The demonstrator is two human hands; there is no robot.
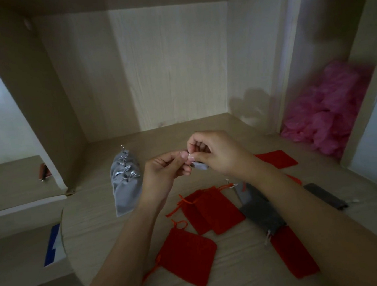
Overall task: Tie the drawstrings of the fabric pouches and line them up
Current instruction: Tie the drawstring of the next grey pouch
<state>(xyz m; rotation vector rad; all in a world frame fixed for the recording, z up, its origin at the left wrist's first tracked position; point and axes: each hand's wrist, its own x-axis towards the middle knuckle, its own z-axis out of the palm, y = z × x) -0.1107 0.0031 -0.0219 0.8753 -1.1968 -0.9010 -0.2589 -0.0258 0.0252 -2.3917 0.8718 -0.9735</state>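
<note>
Both hands are raised above the wooden desk, holding a small grey pouch between them. My left hand and my right hand each pinch its thin silver drawstring at the fingertips; most of the pouch is hidden behind my right hand. To the left lies a row of several grey pouches with tied silver bows, overlapping in a line. Loose red pouches lie near me: one at the front, a pair in the middle, one at the right front.
Another red pouch lies behind my right wrist. Dark grey pouches rest under my right forearm and at the right. A heap of pink plastic bags fills the right compartment. Wooden walls close in the back and sides.
</note>
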